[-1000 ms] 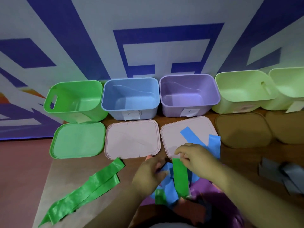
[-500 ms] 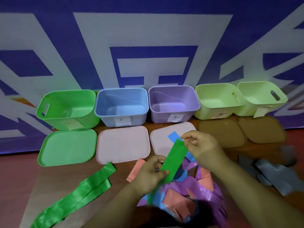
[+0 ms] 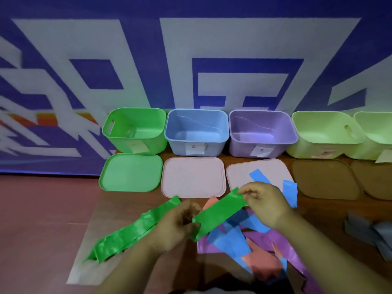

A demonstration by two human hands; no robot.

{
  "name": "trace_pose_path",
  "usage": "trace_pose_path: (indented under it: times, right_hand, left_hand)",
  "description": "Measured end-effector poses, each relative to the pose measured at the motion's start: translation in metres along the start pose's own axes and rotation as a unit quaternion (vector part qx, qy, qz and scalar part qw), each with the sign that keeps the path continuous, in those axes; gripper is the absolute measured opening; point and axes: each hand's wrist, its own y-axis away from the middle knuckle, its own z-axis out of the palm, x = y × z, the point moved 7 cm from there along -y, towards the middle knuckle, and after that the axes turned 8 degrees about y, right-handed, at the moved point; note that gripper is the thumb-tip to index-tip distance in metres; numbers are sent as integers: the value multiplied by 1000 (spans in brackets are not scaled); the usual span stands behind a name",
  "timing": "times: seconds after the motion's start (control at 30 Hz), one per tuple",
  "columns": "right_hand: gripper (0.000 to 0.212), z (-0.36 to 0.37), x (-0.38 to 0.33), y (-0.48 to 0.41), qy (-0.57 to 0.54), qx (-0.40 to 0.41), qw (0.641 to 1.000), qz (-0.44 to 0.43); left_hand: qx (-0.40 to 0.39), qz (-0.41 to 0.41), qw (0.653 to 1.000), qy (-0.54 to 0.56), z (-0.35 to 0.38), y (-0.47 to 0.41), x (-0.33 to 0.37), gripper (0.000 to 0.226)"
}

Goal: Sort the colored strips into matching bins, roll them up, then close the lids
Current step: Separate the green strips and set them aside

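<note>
Green strip pinched at both ends. L hand grip: thumb and fingers pressed together on the near-left end, low, close to the body. R hand grip: fingertips closed on the far-right end, higher up, over the near edge of the pink lid in front of the purple bin. Strip held off the bench, roughly taut betw. the two grips.

Long axis: runs near-left to far-right, diagonal. Key relation: green bin lies far-left of the strip, i.e. across the axis, not along it. L hand is the nearer one to that bin; R hand would have to cross over the blue bin's lid. Judged: a swing to the left is needed, L end leading, or rolling done first from one end.

Outward: second, longer green strip lies flat on the bench, left of L hand, same diagonal, its top end just beside the L knuckles. Under and right of the hands: mixed pile of blue, purple and pink/salmon strips, unsorted. Two blue pieces lie partly on the pink lid. Grey strips far right, apart.

Bins in a row at back: green, blue bin, purple, then two pale-green. All look empty, lids off, each lid lying in front. Green lid is bare. Task judged early: nothing binned yet.
</note>
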Motion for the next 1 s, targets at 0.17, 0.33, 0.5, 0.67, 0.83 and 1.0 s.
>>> trace_pose_path:
  times: [0.17,0.33,0.5,0.67,0.83,1.0]
  right_hand:
    - [29,36,-37,-10,-3,-15,999,-29]
    - [33,94,-72,-23,-9,-62,997,-53]
    - [25,150,-106,-34,12,-100,993,-66]
    - [24,190,-120,-45,26,-108,993,-49]
    - [22,186,-105,-46,68,-109,992,-8]
    - [18,157,-66,-25,110,-104,988,18]
  left_hand:
    - [73,-22,994,-76,-61,37,-15,29]
    - [141,-44,976,-163,-119,71,-17,30]
    - [176,-74,946,-261,-177,93,-19,16]
    - [194,-80,928,-309,-205,90,-16,21]
    - [181,-45,925,-332,-189,74,-30,34]
    - [147,-33,945,-291,-150,53,-50,38]
